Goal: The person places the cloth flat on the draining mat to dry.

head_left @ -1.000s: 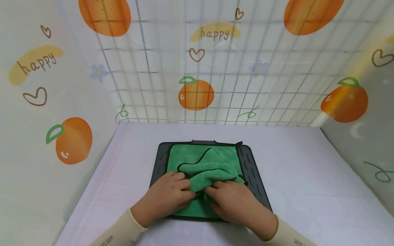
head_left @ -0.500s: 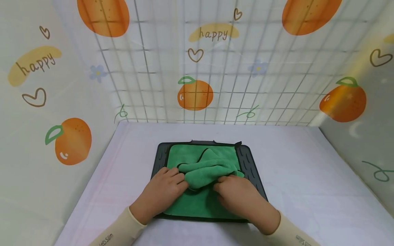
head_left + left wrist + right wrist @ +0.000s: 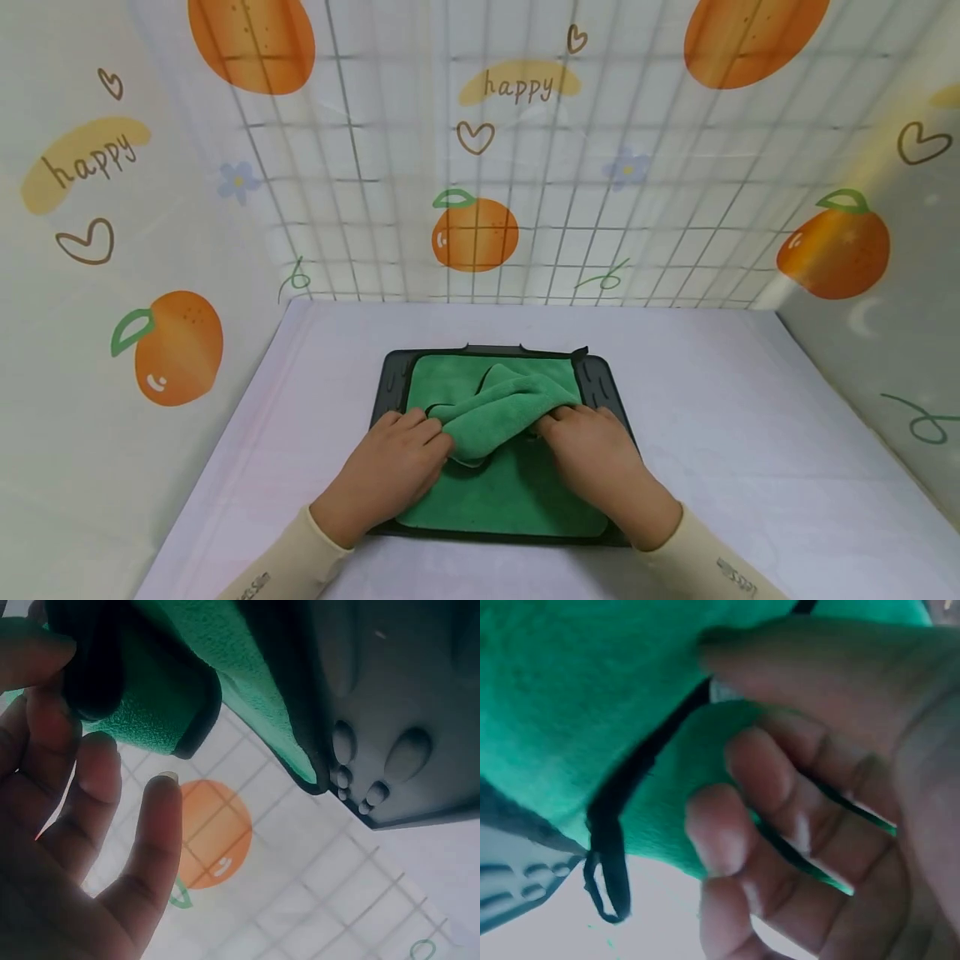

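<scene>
A green towel with black edging [image 3: 495, 408] lies bunched and folded over a flat green towel layer [image 3: 502, 504] on a dark grey board [image 3: 390, 387]. My left hand [image 3: 390, 462] pinches the bunched towel at its left side; in the left wrist view the thumb and index finger meet at its black edge, the other fingers extended. At the right side of the bunch, my right hand [image 3: 600, 458] grips the towel between thumb and curled fingers, seen close up in the right wrist view. A black hanging loop [image 3: 607, 889] dangles from the edging there.
The board rests on a white-covered table [image 3: 712, 417]. Its surface has raised oval bumps [image 3: 409, 754]. Behind the table stands a curtain printed with oranges [image 3: 475, 235] in front of a wire grid, and sheets close off both sides.
My right hand has shifted right and away from me, drawing the bunched towel's right side with it. My left hand has moved slightly left and farther forward. More flat towel shows in front.
</scene>
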Demonstrator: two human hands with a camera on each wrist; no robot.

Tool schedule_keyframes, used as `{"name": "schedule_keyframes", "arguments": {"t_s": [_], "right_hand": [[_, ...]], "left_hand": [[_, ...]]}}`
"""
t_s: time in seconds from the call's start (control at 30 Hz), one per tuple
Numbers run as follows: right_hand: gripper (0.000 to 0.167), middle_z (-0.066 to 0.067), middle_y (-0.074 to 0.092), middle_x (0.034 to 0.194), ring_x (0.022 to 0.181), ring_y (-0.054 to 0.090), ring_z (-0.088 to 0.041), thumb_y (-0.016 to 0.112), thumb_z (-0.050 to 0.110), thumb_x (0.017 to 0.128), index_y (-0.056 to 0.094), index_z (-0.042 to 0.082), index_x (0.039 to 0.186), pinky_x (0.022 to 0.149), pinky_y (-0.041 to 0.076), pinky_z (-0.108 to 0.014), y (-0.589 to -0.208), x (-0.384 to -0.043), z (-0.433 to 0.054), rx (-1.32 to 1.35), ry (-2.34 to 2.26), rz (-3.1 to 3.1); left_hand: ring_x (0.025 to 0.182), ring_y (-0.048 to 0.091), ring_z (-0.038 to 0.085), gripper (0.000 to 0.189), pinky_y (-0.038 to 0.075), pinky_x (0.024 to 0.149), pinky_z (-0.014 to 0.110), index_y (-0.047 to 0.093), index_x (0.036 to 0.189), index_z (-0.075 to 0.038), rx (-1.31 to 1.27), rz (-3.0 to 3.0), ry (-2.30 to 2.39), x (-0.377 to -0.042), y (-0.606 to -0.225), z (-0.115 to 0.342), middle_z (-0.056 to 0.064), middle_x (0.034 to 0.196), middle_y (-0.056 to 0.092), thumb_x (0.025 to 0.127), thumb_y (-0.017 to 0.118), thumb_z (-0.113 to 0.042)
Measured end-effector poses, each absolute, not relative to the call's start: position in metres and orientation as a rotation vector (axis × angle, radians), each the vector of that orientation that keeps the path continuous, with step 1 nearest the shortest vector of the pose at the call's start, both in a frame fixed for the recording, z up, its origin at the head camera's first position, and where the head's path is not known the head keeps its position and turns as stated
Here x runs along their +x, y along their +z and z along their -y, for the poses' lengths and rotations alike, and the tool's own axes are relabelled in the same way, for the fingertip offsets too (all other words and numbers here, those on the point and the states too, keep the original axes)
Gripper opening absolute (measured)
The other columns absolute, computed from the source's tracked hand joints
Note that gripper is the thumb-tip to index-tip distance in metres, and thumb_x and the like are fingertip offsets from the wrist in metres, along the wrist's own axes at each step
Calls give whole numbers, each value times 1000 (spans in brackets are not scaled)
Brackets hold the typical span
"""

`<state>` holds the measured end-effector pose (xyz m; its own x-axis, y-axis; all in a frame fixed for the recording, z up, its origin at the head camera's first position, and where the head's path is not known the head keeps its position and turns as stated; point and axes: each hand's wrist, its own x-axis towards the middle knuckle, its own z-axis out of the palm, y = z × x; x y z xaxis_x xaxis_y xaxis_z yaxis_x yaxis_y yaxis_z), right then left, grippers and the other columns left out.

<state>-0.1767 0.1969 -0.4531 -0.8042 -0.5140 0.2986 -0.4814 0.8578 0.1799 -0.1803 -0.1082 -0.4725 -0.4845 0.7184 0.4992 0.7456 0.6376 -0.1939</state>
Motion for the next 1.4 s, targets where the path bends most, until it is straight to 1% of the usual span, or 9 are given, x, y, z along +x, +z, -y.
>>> {"name": "schedule_keyframes", "arguments": {"t_s": [0.17,0.33,0.6,0.77,0.9,1.1,1.2,1.27,1.4], "right_hand": [[31,7,54,68,59,55,-16,93,30,81,66,19,89,49,43,-35,-457,-182,-198,724,-37,2654],[32,10,35,57,49,42,-10,91,34,84,60,22,81,42,38,-33,-459,-186,-200,609,26,2707],[33,9,36,56,49,43,-11,84,27,90,55,24,74,42,40,-35,-462,-191,-202,593,-9,2727],[35,9,35,55,48,41,-11,80,21,92,52,24,72,41,37,-32,-459,-192,-205,627,9,2726],[37,9,34,56,48,38,-10,77,15,91,48,26,70,41,33,-30,-451,-191,-210,639,90,2739],[20,15,43,61,56,43,-6,72,8,82,64,27,81,44,36,-28,-438,-191,-219,642,255,2796],[19,17,48,65,60,46,-4,70,7,80,72,23,89,46,39,-28,-434,-190,-221,647,296,2814],[19,17,50,67,62,47,-4,69,7,80,74,21,92,46,39,-28,-432,-189,-221,655,310,2827],[17,16,48,65,60,46,-4,69,8,79,71,23,88,47,40,-28,-430,-188,-221,672,310,2859]], "left_hand": [[80,50,16,11,35,65,32,65,92,-21,-1170,2326,-72,-180,-473,107,-7,86,55,101,72,-22],[80,47,15,9,31,63,30,69,99,-23,-1225,2315,-85,-177,-471,103,-8,89,52,100,74,-31],[86,53,15,6,38,67,31,68,103,-23,-1267,2322,-127,-174,-467,101,-8,93,55,104,70,-28],[87,56,15,7,38,66,31,70,105,-23,-1234,2343,-133,-180,-468,108,-8,96,59,101,75,-25],[84,55,16,8,43,63,31,68,103,-20,-1173,2352,-180,-186,-468,116,-7,96,60,99,75,-20],[75,47,16,6,44,58,27,62,99,-14,-1092,2364,-240,-192,-468,127,-3,89,54,100,68,-13],[76,47,15,4,42,56,26,61,101,-12,-1056,2378,-251,-193,-469,130,-3,91,54,102,65,-13],[76,48,16,4,42,55,27,62,103,-12,-1040,2385,-253,-193,-469,131,-2,92,55,103,65,-14],[74,48,16,3,39,54,26,61,103,-12,-1030,2396,-259,-193,-470,134,-2,91,55,103,64,-14]]}}
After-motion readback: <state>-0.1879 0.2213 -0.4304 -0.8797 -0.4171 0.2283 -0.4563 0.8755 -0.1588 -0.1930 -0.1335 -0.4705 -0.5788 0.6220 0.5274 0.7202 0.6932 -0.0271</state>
